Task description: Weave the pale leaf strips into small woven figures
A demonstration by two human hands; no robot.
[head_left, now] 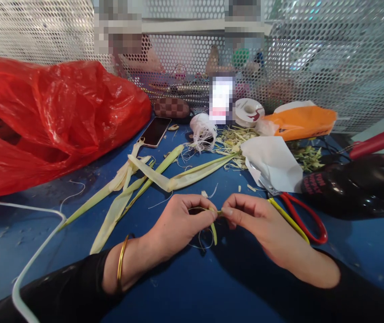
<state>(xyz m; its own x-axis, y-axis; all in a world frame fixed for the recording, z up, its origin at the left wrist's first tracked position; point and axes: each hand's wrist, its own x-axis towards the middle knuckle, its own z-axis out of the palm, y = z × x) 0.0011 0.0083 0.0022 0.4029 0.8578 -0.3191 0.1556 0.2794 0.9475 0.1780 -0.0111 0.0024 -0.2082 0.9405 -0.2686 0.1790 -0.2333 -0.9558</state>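
Observation:
Both my hands meet over the blue table, their fingertips almost touching. My left hand (188, 220) pinches a thin green leaf strip (214, 233), whose end hangs below the fingers. Thumb and forefinger of my right hand (255, 215) are closed on the same small green piece, just to the right. A fine pale thread (202, 244) loops beneath the left fingers. Beyond the hands lie long pale-green husk leaves (198, 172), some folded. Beside my right wrist are red-handled scissors (308, 220) and a yellow-handled tool (289, 222).
A large red plastic bag (60, 121) fills the left. At the back are a dark phone (156, 131), a lit phone (221, 98), white thread (203, 130), a white spool (248, 112), an orange packet (306, 123) and white paper (272, 161). A white cable (40, 255) crosses the left.

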